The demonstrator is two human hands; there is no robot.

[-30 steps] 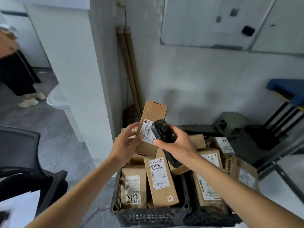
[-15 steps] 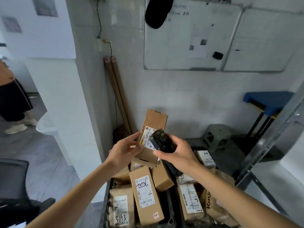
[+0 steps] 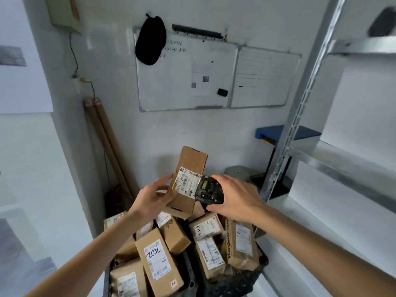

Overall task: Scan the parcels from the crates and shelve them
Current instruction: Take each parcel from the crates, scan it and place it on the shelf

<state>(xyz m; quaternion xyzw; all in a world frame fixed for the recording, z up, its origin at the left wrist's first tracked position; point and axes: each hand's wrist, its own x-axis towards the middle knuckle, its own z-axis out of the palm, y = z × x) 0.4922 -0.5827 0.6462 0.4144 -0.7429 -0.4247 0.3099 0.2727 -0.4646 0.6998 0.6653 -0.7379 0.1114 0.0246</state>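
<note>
Standing nearly upright, its top end tipped slightly right, a parcel [image 3: 188, 181] is gripped by the left hand [image 3: 153, 198] above the crates [image 3: 237, 281]. A scanner [image 3: 209, 190] is clasped in the right hand [image 3: 235, 198], touching its label. Since earlier, the view has been raised, so a shelf [image 3: 334, 166] is revealed
</note>
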